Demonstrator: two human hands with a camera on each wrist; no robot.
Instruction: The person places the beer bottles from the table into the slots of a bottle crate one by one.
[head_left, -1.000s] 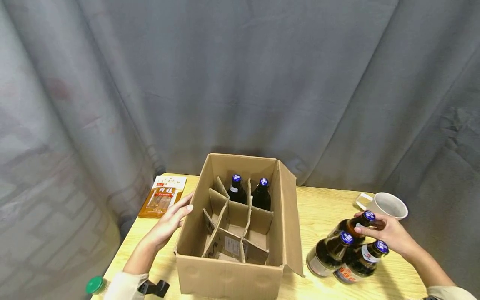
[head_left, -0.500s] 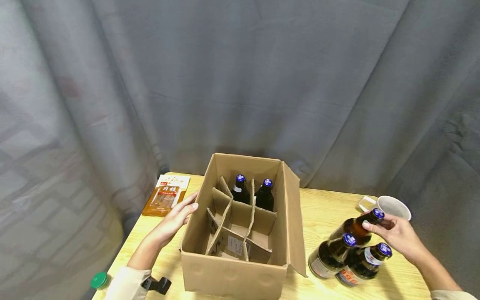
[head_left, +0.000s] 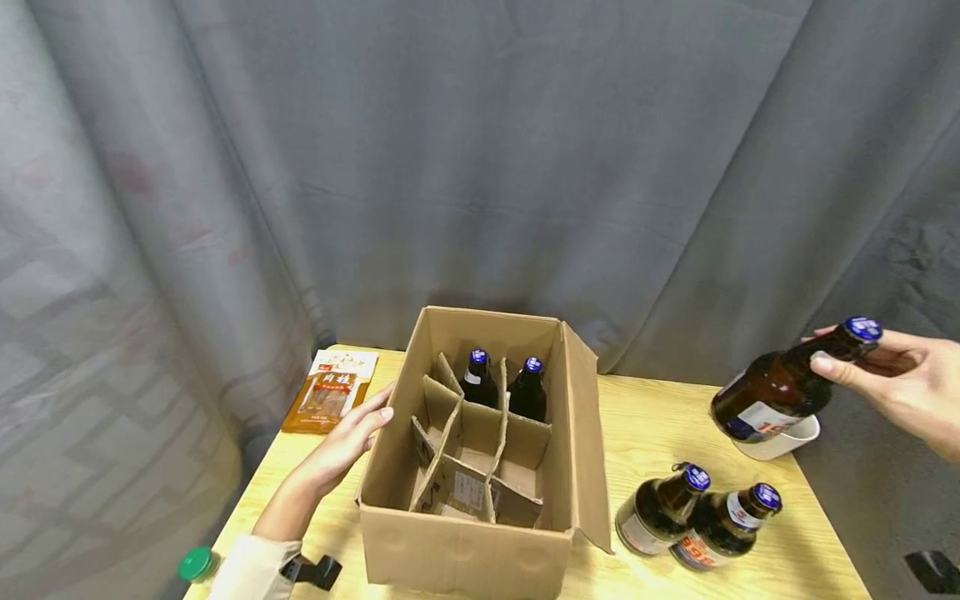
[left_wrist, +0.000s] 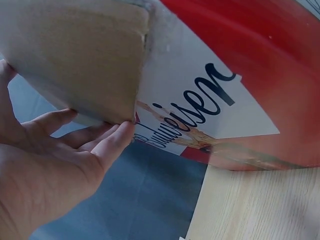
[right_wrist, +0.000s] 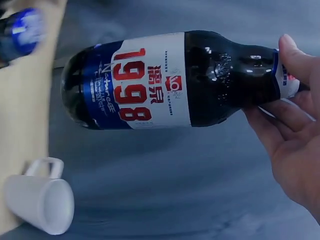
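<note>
"What lies closest?"

"A round, green plastic cap (head_left: 197, 564) at the near left, beside a cream cloth sleeve (head_left: 257, 567). Then comes the matte cardboard box (head_left: 465, 550), its right flap folded out; in the left wrist view its outside is glossy red and white with black script."

"And the left hand (head_left: 343, 444)?"

"At the box's left side. Its fingers are loosely extended and released, touching a plain brown flap (left_wrist: 80, 55)."

"What stands to the right?"

"Two dark glass bottles (head_left: 654, 517) with blue crown caps, upright on the pale, wood-grained bench (head_left: 645, 417)."

"Where's the other bottle?"

"The held brown glass bottle (head_left: 772, 396) is in the air above the far right of the bench, tilted, base towards the box. The right hand (head_left: 915, 379) has its fingers grasping the slim neck; the smooth label shows red '1998' numerals on white and blue."

"Farther off?"

"Thin cardboard dividers (head_left: 480, 422), with two capped bottles (head_left: 477, 385) in the back row, middle and right compartments. A flat, shiny cinnamon packet (head_left: 330, 396) lies left of the box; a white mug (right_wrist: 35, 200) sits partly behind the held bottle. Last, a grey curtain (head_left: 480, 150) in soft folds."
</note>
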